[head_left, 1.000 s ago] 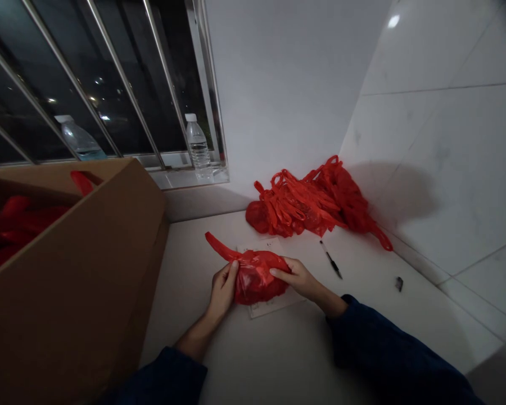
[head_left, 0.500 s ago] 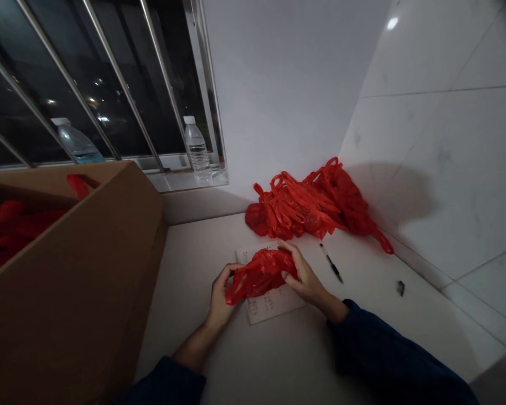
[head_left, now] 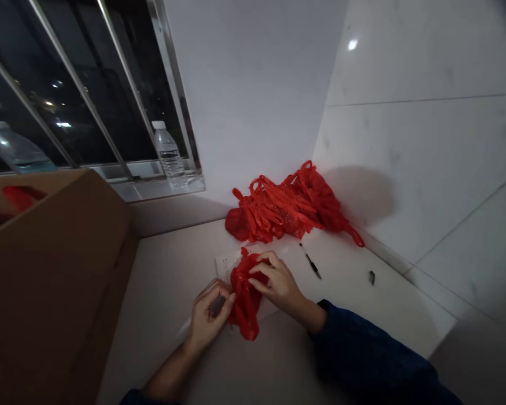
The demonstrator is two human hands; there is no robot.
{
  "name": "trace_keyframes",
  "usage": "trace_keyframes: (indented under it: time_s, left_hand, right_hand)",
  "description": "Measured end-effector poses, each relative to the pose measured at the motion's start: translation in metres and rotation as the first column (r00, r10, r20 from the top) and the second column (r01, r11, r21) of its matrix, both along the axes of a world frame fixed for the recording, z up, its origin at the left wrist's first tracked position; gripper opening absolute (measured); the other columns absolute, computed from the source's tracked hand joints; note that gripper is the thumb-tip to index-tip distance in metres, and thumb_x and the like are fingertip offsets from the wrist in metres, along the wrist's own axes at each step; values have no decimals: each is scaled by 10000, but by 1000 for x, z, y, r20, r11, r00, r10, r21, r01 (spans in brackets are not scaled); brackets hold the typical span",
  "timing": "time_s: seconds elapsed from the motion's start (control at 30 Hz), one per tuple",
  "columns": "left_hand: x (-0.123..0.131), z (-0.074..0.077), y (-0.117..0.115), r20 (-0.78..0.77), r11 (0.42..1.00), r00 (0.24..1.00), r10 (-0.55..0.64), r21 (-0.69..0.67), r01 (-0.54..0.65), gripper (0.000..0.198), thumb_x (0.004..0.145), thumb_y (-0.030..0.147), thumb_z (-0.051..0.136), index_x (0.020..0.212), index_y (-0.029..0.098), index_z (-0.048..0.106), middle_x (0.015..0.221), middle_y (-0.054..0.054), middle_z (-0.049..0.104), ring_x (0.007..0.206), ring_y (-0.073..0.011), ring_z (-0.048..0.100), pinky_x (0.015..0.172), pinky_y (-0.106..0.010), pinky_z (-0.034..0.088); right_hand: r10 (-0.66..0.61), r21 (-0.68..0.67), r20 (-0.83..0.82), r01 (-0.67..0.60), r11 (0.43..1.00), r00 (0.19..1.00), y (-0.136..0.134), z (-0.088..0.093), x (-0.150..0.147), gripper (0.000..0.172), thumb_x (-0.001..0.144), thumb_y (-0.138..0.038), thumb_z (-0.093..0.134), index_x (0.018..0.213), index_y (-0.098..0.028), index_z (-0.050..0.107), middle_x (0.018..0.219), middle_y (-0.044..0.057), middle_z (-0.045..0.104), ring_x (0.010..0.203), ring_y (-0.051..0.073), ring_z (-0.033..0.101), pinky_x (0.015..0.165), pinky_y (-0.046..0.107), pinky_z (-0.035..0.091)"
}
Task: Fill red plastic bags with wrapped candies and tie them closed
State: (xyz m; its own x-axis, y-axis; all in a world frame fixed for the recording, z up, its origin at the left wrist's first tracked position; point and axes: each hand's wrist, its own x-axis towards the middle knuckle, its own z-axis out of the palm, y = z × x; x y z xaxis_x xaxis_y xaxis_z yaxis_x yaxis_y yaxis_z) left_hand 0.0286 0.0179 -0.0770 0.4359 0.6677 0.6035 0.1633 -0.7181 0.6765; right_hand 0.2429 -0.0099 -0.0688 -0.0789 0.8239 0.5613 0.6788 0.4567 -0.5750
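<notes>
Head view: your left hand and right hand are both closed, fingers curled, gripping a crumpled red plastic bag partly over a white printed sheet. Left of that bag, a brown cardboard box holds red plastic bags. Beyond it, a heap of red plastic bags lies along the pale counter's back edge, against a white tiled wall. Right of it lies a slim black pen.
</notes>
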Motion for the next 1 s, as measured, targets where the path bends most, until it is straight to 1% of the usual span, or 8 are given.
trace_keyframes:
  time_s: [0.07, 0.17, 0.33, 0.47, 0.73, 0.83, 0.9, 1.0]
  left_hand:
    - [3, -1, 3, -7, 999, 999, 36, 13, -36, 279, 877, 229, 599, 637, 189, 463, 682, -2, 543, 675, -145, 544, 660, -248, 434]
    - [5, -5, 7, 3, 996, 996, 84, -25, -84, 281, 853, 241, 634, 660, 193, 436, 760, -2, 556, 714, -140, 568, 669, -235, 458]
    - [3, -15, 15, -95, 971, 982, 161, -165, -175, 215, 856, 323, 647, 1035, 217, 592, 849, 0, 646, 698, -144, 622, 666, -240, 506]
    - [0, -14, 15, -199, 976, 968, 151, -122, -178, 143, 893, 340, 598, 914, 215, 665, 847, -9, 687, 774, -165, 649, 734, -253, 503]
    - [-17, -5, 21, -4, 895, 898, 441, -68, -440, 195, 919, 340, 559, 1026, 198, 638, 963, -49, 664, 866, -169, 630, 797, -269, 502]
    - [-27, -4, 26, 42, 848, 856, 516, -167, -503, 243, 915, 372, 555, 1071, 196, 614, 965, -46, 657, 826, -166, 636, 757, -265, 511]
    - [-28, 2, 24, 57, 841, 850, 523, -199, -504, 253, 934, 374, 525, 1101, 200, 600, 972, -45, 653, 855, -173, 641, 776, -274, 514]
    - [-19, 16, 14, -37, 921, 921, 387, -37, -388, 256, 956, 330, 495, 1164, 221, 598, 1128, -73, 626, 1064, -206, 598, 946, -342, 473]
  right_hand:
    - [36, -14, -42, -37, 999, 998, 2, -3, -2, 157, 859, -317, 672, 979, -222, 640, 1264, 79, 549, 1089, 207, 583, 908, 324, 454]
    - [55, -58, -90, -60, 996, 994, 5, -9, -6, 210, 842, -308, 695, 992, -215, 581, 1075, 47, 643, 937, 187, 617, 827, 304, 478]
    - [104, 1, -63, -104, 995, 993, 7, -17, -9, 168, 860, -185, 652, 1017, -217, 600, 932, 26, 651, 855, 184, 601, 759, 288, 464]
    - [129, 68, -47, -125, 990, 991, 4, -11, -3, 123, 951, -222, 528, 956, -232, 651, 917, 43, 659, 869, 193, 597, 773, 302, 457]
    - [-25, 41, -151, 31, 999, 988, -6, 16, 54, 147, 940, -291, 530, 861, -215, 629, 793, 43, 616, 697, 182, 545, 652, 307, 432]
    - [52, -73, -104, -60, 996, 993, -7, 19, 73, 148, 920, -306, 549, 825, -215, 616, 777, 34, 621, 701, 182, 553, 640, 302, 436]
    - [155, -147, -51, -161, 976, 987, -7, 19, 76, 138, 901, -300, 561, 794, -221, 598, 806, 35, 621, 756, 193, 577, 659, 304, 451]
    - [196, -97, -3, -196, 976, 981, -10, 16, 61, 119, 891, -306, 575, 809, -220, 579, 921, 61, 639, 885, 224, 599, 779, 350, 456]
